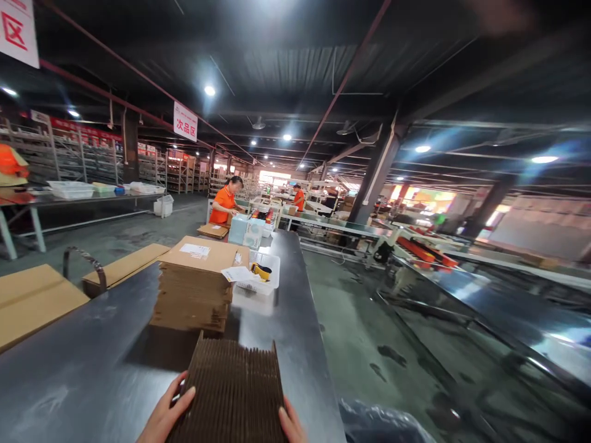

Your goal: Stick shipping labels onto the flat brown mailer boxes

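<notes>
Left-hand fingers (185,401) and right-hand fingers (285,417) hold the cardboard bundle (237,394) between them, the flat-piled stack (191,301) just beyond; judged risk: the bundle's middle sheets slipping out, should side pressure slacken.

The only view, from the head, looks forward and slightly down along the table (92,369), close above the near cardboard (235,391), reaching far-left shelves (95,161) and the ceiling (295,67).
</notes>
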`<state>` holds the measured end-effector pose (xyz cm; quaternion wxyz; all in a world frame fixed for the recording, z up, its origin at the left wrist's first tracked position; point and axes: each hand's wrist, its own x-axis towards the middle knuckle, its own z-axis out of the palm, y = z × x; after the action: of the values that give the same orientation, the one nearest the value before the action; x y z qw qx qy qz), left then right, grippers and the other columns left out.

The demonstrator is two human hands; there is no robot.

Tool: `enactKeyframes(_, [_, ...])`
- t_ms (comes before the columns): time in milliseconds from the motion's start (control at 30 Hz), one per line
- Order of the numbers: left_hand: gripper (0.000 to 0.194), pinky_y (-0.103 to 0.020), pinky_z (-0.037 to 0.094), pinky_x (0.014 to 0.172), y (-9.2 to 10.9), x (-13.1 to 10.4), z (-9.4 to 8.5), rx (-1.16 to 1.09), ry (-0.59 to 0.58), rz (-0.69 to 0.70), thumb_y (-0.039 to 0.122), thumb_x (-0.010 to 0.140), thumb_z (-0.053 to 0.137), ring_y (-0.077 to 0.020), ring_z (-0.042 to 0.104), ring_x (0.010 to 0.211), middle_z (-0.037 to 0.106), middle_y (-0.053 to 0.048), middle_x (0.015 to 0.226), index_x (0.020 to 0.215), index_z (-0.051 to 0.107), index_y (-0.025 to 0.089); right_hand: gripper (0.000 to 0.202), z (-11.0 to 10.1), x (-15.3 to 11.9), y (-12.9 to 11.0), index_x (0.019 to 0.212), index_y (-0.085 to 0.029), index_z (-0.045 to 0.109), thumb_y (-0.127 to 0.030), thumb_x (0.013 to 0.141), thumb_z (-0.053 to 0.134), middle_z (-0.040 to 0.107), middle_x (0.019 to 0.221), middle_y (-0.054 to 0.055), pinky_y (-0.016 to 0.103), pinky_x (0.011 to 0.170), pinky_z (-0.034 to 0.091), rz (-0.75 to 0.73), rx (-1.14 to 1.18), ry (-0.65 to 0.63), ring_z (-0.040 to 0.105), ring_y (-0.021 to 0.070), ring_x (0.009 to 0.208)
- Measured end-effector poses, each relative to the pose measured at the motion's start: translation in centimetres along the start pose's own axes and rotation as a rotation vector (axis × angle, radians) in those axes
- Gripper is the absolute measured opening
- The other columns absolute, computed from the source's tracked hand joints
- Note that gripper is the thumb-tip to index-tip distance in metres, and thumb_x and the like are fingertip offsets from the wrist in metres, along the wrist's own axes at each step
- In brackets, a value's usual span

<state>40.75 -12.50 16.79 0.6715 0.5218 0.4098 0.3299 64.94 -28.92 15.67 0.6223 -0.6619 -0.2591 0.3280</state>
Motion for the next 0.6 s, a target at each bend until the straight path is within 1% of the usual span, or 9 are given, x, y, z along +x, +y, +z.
enactKeyframes(67, [0.081,-0.047,0.042,0.107,-0.4,-0.1,0.0,0.018,-0.004,0.000,0.073,0.050,0.070,-0.0386,0.054,0.120,0.067,-0.009,0.119,0.113,0.058,0.024,0.073,-0.3,-0.5,0.1,0.108,-0.027,0.071,-0.080,0.058,0.060,0.062,0.126,0.006,0.043,0.114,0.028,-0.022,-0.019,-0.009,0.040,0.0318,0.133])
enactKeyframes(133, [0.085,-0.047,0.041,0.108,-0.7,-0.1,-0.1,0.049,-0.008,-0.012,0.072,0.045,0.073,-0.0393,0.053,0.121,0.067,-0.010,0.118,0.113,0.057,0.023,0.072,-0.5,-1.2,-0.1,0.113,-0.026,0.068,-0.077,0.063,0.058,0.060,0.129,0.005,0.043,0.114,0.029,-0.047,-0.015,-0.042,0.041,0.0297,0.133])
enactKeyframes(200, [0.091,-0.046,0.040,0.109,-1.0,0.0,-0.5,0.100,-0.023,-0.024,0.067,0.039,0.078,-0.0403,0.051,0.122,0.067,-0.011,0.118,0.114,0.056,0.021,0.069,-0.6,-1.7,-0.5,0.119,-0.025,0.065,-0.074,0.071,0.055,0.058,0.131,0.006,0.042,0.113,0.030,-0.074,0.010,-0.075,0.042,0.0280,0.132])
enactKeyframes(267, [0.096,-0.046,0.040,0.109,-1.0,-0.1,-0.8,0.162,-0.051,0.002,0.062,0.037,0.081,-0.0404,0.050,0.123,0.066,-0.011,0.120,0.119,0.054,0.020,0.068,-0.7,-2.0,-0.8,0.123,-0.022,0.062,-0.070,0.076,0.052,0.057,0.132,0.007,0.042,0.112,0.031,-0.096,0.030,-0.079,0.045,0.0266,0.130])
enactKeyframes(300, [0.098,-0.046,0.040,0.109,-0.9,-0.2,-1.0,0.195,-0.064,0.020,0.060,0.038,0.082,-0.0402,0.050,0.124,0.065,-0.012,0.122,0.122,0.052,0.019,0.068,-0.8,-2.1,-0.9,0.123,-0.020,0.062,-0.069,0.078,0.051,0.057,0.133,0.008,0.042,0.112,0.030,-0.108,0.027,-0.073,0.045,0.0261,0.129])
enactKeyframes(400, [0.098,-0.046,0.040,0.108,0.0,-1.1,-1.2,0.294,-0.114,0.073,0.060,0.051,0.077,-0.0375,0.050,0.125,0.058,-0.013,0.131,0.132,0.044,0.017,0.067,-1.3,-2.2,-1.3,0.121,-0.017,0.062,-0.067,0.078,0.053,0.058,0.131,0.009,0.042,0.112,0.029,-0.125,-0.036,-0.044,0.048,0.0254,0.126])
enactKeyframes(500, [0.095,-0.043,0.041,0.108,1.0,-1.8,-1.1,0.382,-0.185,0.070,0.060,0.065,0.068,-0.0330,0.049,0.127,0.050,-0.015,0.139,0.140,0.033,0.014,0.056,-2.5,-1.9,-1.4,0.116,-0.019,0.063,-0.061,0.082,0.049,0.063,0.124,0.008,0.041,0.106,0.037,-0.132,-0.109,-0.050,0.054,0.0243,0.118])
enactKeyframes(600, [0.095,-0.043,0.040,0.108,1.4,-1.8,-1.0,0.442,-0.228,0.051,0.062,0.068,0.063,-0.0324,0.049,0.127,0.047,-0.017,0.141,0.141,0.028,0.013,0.047,-3.8,-1.5,-1.4,0.108,-0.019,0.065,-0.053,0.088,0.040,0.067,0.114,0.009,0.040,0.098,0.043,-0.159,-0.301,0.000,0.060,0.0233,0.108])
